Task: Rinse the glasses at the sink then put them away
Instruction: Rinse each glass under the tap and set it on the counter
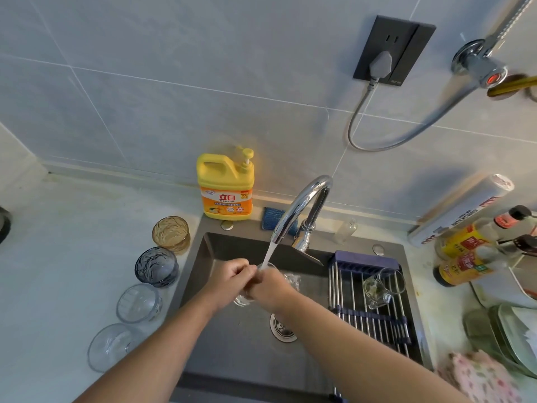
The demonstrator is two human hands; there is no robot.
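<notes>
Over the dark grey sink (203,274) both my hands hold a clear glass (243,299) under the running tap (302,207). My left hand (232,276) grips its rim side and my right hand (268,289) wraps around it, hiding most of the glass. Water falls onto the rim between my hands. Along the sink's left edge stand several glasses on the counter: an amber glass (171,234), a blue-grey glass (157,266), and two clear ones (139,303) (112,346). A small clear handled glass (383,286) lies on the roll-up drying rack (374,318).
A yellow detergent bottle (225,187) stands behind the sink beside a blue sponge (274,218). Sauce bottles (476,257) and stacked plates (508,335) crowd the right counter, with a pink cloth (479,376) in front. A plugged socket (392,50) is on the tiled wall.
</notes>
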